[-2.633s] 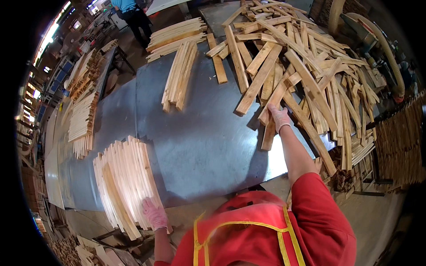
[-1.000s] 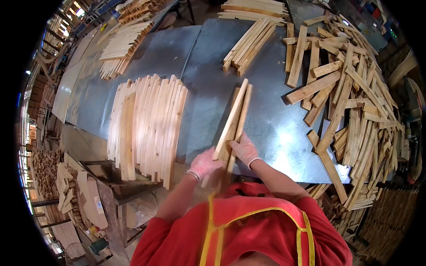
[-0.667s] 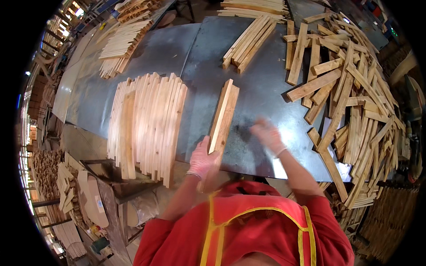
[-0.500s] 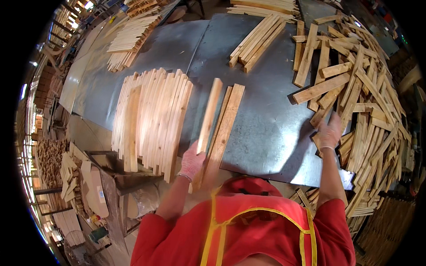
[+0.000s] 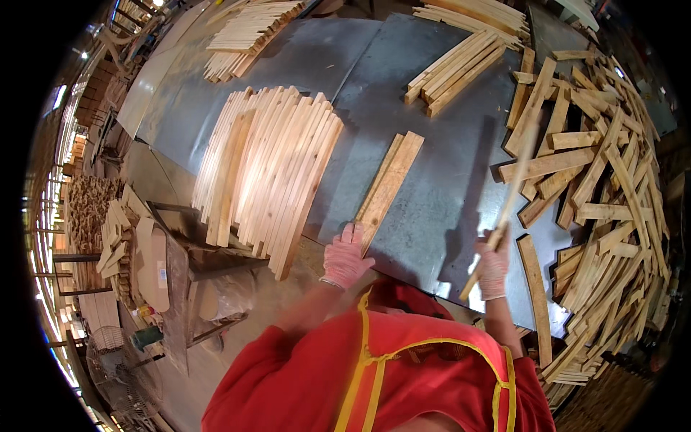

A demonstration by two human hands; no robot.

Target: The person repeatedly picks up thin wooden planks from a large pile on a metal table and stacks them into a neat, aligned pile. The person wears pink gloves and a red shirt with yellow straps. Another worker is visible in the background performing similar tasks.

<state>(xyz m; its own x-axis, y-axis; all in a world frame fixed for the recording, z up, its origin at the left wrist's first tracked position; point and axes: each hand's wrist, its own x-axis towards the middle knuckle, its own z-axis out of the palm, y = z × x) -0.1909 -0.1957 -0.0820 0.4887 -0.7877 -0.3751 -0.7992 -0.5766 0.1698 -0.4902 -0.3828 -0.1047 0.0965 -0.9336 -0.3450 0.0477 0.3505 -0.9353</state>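
My left hand [image 5: 348, 256], in a pale pink knit glove, is closed around the near end of two wooden slats [image 5: 392, 183] lying side by side on the metal tabletop. The hand hides their near ends. My right hand [image 5: 492, 268], gloved alike, grips a single wooden slat [image 5: 512, 198] low down. That slat is tilted up off the table and smeared by motion. Left of my left hand lies a row of pale slats [image 5: 284, 173], set edge to edge, with one darker slat [image 5: 232, 176] resting on top.
A jumbled heap of slats [image 5: 604, 165] covers the table's right side. One loose slat [image 5: 534, 299] lies near my right forearm. Stacks of slats stand at the back, one at far left [image 5: 252, 32], one right of centre [image 5: 457, 68]. The metal table [image 5: 432, 194] ends just before me.
The slat my left hand held upright has left that hand, which is now on the two slats. My right hand has come left from the heap with a slat. The view has shifted.
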